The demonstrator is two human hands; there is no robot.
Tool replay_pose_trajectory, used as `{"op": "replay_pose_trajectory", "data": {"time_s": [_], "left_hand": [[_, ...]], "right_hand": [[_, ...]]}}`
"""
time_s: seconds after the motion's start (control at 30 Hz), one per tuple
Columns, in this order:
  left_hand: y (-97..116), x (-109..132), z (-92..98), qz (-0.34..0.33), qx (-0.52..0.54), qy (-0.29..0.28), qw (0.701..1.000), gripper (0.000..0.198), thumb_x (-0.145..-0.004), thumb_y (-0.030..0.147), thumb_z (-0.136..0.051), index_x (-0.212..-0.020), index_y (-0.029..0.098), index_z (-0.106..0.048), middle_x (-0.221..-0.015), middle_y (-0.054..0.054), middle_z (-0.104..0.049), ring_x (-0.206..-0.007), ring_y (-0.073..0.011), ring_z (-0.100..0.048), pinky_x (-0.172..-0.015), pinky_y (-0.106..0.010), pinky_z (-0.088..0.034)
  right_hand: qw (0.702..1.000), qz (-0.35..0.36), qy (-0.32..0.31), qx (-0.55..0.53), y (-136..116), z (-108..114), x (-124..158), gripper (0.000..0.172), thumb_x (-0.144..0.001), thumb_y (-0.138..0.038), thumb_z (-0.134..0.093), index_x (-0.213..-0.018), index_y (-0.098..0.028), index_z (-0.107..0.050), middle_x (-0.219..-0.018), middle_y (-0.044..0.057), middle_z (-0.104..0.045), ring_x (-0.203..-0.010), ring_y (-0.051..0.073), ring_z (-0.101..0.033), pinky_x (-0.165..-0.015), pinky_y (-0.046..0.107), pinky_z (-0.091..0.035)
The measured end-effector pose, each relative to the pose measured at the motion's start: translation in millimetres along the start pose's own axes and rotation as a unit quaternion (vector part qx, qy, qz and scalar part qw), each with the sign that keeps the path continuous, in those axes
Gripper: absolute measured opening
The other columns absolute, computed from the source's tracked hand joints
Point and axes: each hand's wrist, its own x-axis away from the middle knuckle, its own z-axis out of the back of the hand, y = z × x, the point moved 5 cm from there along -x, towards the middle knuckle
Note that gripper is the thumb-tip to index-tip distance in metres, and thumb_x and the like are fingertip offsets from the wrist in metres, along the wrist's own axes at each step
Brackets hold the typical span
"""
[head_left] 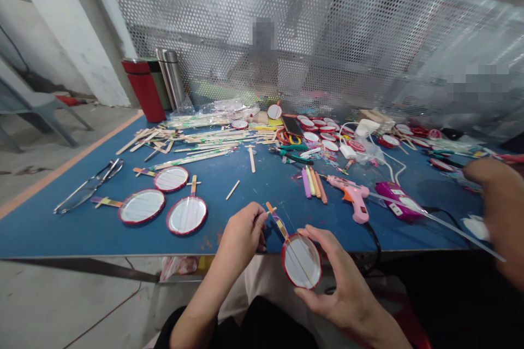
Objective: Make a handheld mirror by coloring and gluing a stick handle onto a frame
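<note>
In front of me, at the table's near edge, is a small toy banjo (302, 262) with a round white face, a red rim and a craft-stick neck. Thin strings run along its neck and face. My right hand (339, 278) grips the round body by its rim, thumb below and fingers above. My left hand (244, 231) is closed in a pinch at the crosswise peg near the neck's tip; whether a string is between those fingertips is hidden. To the left lie three similar toy banjos, the nearest (187, 216) face up.
A pink glue gun (352, 196) and coloured glue sticks (315, 185) lie to the right, near a purple power strip (399, 201). Glasses (88, 188) rest at left. Wooden sticks (204, 141) and pliers (291, 155) lie farther back. Another person's hand (491, 190) is at far right.
</note>
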Motion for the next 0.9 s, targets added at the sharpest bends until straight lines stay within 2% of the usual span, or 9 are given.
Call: {"op": "replay_pose_trajectory", "data": {"time_s": [0.9], "left_hand": [[2.0, 0.5, 0.0, -0.001, 0.007, -0.015, 1.0, 0.021, -0.088, 0.036, -0.041, -0.072, 0.022, -0.044, -0.05, 0.008, -0.05, -0.04, -0.0098, -0.053, -0.042, -0.019, -0.041]], "right_hand": [[1.0, 0.011, 0.007, 0.007, -2.8, 0.9, 0.5, 0.08, -0.07, -0.019, -0.065, -0.141, -0.02, -0.028, -0.13, 0.013, -0.051, -0.12, 0.029, -0.051, -0.102, 0.044, -0.044]]}}
